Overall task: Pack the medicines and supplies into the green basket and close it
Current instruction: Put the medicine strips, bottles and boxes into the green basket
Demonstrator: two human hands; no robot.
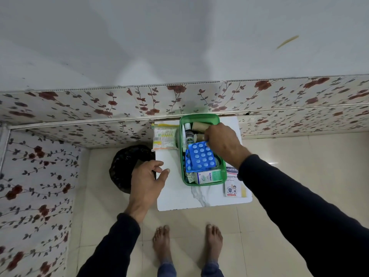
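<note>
The green basket [199, 117] stands open on a small white table [173, 188]. Inside it lie a Dettol bottle [188, 136], brown rolls [199, 126], a white-green medicine box [208, 176] and blue blister strips [202, 156]. My right hand [223, 142] reaches over the basket and pinches the top edge of the uppermost blue strip. My left hand [148, 176] hovers at the table's left edge, fingers apart, holding nothing. A packet of cotton swabs [164, 137] lies left of the basket. A Hansaplast plaster box [232, 182] lies to its right, partly under my right sleeve.
A black bin with a bag [127, 166] stands on the floor left of the table, partly under my left hand. Flowered wall panels close in the back and the left. My bare feet [187, 242] stand on beige tiles in front of the table.
</note>
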